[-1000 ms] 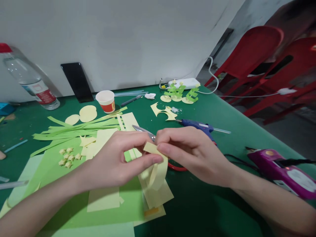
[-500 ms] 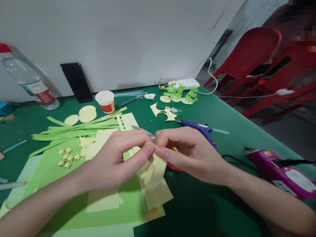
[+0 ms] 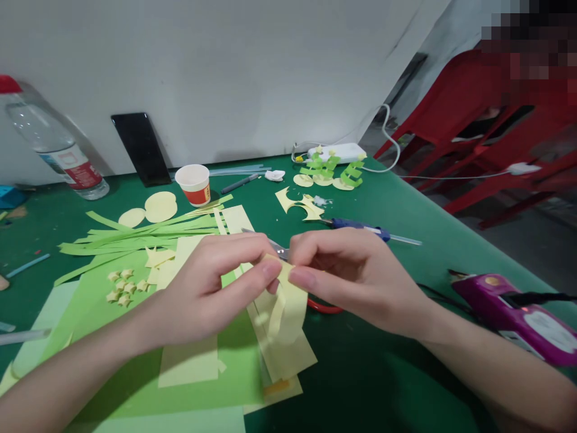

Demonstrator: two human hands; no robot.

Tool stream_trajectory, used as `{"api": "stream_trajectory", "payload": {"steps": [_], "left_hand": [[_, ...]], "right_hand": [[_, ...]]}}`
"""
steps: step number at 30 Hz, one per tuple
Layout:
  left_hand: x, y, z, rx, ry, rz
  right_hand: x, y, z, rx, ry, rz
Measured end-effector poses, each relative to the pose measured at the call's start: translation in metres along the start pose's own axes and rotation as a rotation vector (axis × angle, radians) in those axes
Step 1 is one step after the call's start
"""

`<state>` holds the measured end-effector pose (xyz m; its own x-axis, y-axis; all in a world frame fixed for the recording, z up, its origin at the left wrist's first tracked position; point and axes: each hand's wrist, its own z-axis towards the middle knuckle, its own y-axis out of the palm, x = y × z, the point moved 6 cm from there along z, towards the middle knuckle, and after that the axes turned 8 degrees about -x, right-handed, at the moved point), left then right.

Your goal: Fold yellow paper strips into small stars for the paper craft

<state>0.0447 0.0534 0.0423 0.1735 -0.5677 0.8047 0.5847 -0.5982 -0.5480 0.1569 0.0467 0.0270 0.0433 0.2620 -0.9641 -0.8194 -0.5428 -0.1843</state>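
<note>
My left hand [image 3: 225, 279] is closed, its thumb and forefinger pinching a pale yellow paper strip [image 3: 285, 278]. Close on the right, my right hand [image 3: 356, 279] pinches the strip's other side between thumb and forefinger. A narrow end of the strip hangs below the fingers, over pale yellow paper sheets [image 3: 293, 358]. Partly hidden behind both hands lie scissors with red handles [image 3: 325, 307]. Several small folded paper stars [image 3: 121, 287] rest on a green sheet [image 3: 135, 373] to the left, near cut yellow star shapes [image 3: 157, 257].
Green paper strips [image 3: 135, 237], yellow paper circles [image 3: 161, 207] and a paper cup [image 3: 193, 183] stand beyond my left hand. A blue glue gun [image 3: 360, 227] is behind my right hand. A purple device [image 3: 509, 313] with a cord, a bottle [image 3: 67, 153] and a phone [image 3: 140, 147] are around.
My fingertips have drawn slightly apart, the right hand shifting a little rightward, and more of the yellow strip shows between them. The glue gun is more hidden behind my right hand.
</note>
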Motion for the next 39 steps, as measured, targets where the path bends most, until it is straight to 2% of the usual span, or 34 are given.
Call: {"api": "stream_trajectory", "payload": {"steps": [4, 7, 11, 15, 21, 31, 39], "left_hand": [[-0.0020, -0.0007, 0.0013, 0.022, -0.007, -0.007], [-0.0035, 0.0008, 0.0024, 0.019, -0.011, -0.001], [-0.0035, 0.0011, 0.0027, 0.034, -0.018, 0.058], [-0.0033, -0.0003, 0.0004, 0.073, 0.005, 0.039], [-0.0066, -0.0038, -0.0029, 0.152, 0.037, -0.038], [-0.0032, 0.0035, -0.0028, 0.072, 0.155, -0.201], [-0.0022, 0.0054, -0.0009, 0.055, 0.123, -0.105]], "right_hand": [[-0.0012, -0.0038, 0.0001, 0.061, 0.011, 0.036], [-0.0008, -0.0043, 0.0007, 0.057, 0.028, 0.015], [-0.0011, -0.0071, 0.0018, 0.061, -0.031, 0.005], [0.0011, -0.0068, 0.0023, 0.022, -0.056, -0.030], [-0.0072, -0.0013, -0.0006, -0.014, -0.132, -0.200], [-0.0039, 0.0006, -0.0027, -0.065, -0.082, -0.079], [-0.0027, 0.0015, -0.0001, -0.085, -0.060, -0.066]]}}
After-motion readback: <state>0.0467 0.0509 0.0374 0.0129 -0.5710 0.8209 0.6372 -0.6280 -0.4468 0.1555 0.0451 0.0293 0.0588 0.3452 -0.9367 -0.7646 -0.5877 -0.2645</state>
